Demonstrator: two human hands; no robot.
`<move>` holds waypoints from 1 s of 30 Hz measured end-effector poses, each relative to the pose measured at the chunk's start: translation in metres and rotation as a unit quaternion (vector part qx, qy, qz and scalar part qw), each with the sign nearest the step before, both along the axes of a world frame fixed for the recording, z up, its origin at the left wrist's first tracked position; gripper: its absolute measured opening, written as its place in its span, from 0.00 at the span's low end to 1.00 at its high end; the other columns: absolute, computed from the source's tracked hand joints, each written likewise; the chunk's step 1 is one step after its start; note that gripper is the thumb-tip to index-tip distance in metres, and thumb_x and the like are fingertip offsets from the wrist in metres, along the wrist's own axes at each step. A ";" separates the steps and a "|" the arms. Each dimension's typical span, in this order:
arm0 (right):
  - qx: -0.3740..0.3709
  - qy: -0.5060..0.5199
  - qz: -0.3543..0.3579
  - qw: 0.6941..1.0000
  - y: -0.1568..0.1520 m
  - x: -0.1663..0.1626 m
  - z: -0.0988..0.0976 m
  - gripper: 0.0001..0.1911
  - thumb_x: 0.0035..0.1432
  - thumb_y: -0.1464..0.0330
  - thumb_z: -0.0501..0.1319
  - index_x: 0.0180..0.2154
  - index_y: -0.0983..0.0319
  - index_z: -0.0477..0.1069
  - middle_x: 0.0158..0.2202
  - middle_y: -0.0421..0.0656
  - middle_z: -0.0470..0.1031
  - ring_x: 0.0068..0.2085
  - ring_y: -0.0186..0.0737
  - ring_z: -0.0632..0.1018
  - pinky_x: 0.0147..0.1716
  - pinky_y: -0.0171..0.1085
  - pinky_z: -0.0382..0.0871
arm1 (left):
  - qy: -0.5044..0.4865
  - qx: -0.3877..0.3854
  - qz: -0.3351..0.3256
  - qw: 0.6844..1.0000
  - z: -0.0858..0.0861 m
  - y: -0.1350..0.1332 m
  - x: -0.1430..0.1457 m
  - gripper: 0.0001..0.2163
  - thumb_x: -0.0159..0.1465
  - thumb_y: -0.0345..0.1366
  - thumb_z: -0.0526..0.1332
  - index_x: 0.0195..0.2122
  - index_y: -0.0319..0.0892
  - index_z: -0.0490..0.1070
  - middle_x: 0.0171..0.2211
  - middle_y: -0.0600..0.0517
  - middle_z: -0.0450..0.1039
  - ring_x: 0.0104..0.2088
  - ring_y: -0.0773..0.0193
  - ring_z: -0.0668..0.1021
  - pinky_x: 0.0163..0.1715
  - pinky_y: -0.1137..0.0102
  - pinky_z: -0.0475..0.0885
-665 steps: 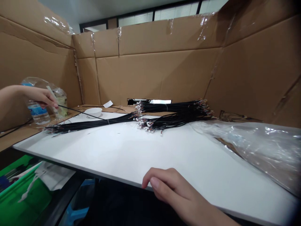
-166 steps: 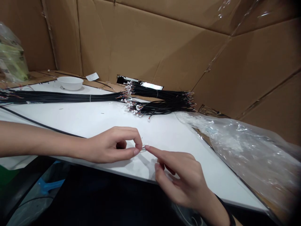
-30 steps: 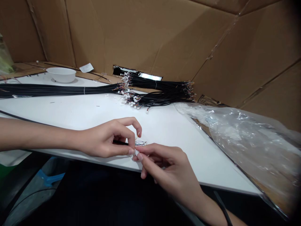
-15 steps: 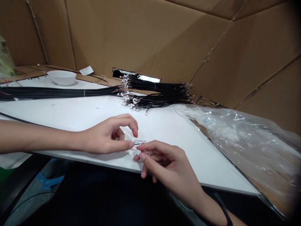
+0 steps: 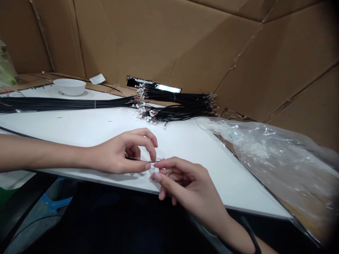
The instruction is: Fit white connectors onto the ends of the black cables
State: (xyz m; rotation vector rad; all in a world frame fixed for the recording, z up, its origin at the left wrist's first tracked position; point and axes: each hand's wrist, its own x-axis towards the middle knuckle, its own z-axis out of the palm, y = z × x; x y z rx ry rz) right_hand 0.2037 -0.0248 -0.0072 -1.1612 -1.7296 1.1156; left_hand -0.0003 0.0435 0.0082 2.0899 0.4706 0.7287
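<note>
Left index finger has dipped from its raised curl down to the fine wires, and my view of the board has barely shifted. That left hand [image 5: 116, 153] pinches a single black lead [image 5: 136, 159] between thumb and index, a firm hold as far as I can see from here. The right hand [image 5: 190, 190] curls its fingertips around a small white connector [image 5: 153, 171], though I cannot tell how tight that grip is. Thin wire strands [image 5: 156, 160] loop between the hands, just above the white board [image 5: 79, 123] near its front edge. So far only this one lead is out at the hands. The long tied bundle of black leads [image 5: 66, 103] and the two bunches beyond it [image 5: 174, 98] lie apart from them, their white connectors [image 5: 141, 95] gathered in the middle. Nothing stands between my hands and those bunches. A crumpled clear plastic bag [image 5: 272, 158] lies to the right, with a white bowl [image 5: 69, 86] at the far left, all inside cardboard walls [image 5: 185, 42]
</note>
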 end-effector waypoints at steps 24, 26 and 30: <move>-0.004 0.037 0.038 0.999 0.001 0.001 -0.002 0.08 0.60 0.64 0.65 0.39 0.62 0.75 0.23 0.42 0.79 0.22 0.34 0.80 0.16 0.25 0.68 | 0.044 -0.061 -0.025 0.997 0.003 -0.001 0.000 0.07 0.56 0.31 0.68 0.24 0.34 0.75 0.47 0.50 0.63 0.24 0.81 0.69 0.27 0.77 0.68; 0.011 0.027 0.040 0.999 0.001 0.001 -0.002 0.08 0.61 0.65 0.64 0.39 0.63 0.75 0.24 0.43 0.80 0.22 0.35 0.80 0.16 0.25 0.68 | 0.046 -0.059 -0.024 0.997 0.002 -0.001 0.000 0.07 0.56 0.32 0.68 0.24 0.34 0.75 0.48 0.50 0.62 0.23 0.82 0.68 0.27 0.77 0.67; 0.042 0.013 0.042 0.998 0.001 0.001 -0.003 0.07 0.61 0.66 0.64 0.39 0.63 0.75 0.24 0.42 0.80 0.23 0.35 0.80 0.17 0.26 0.67 | 0.048 -0.061 -0.023 0.997 0.002 -0.001 0.001 0.07 0.56 0.31 0.68 0.24 0.33 0.76 0.48 0.50 0.62 0.23 0.82 0.68 0.27 0.77 0.67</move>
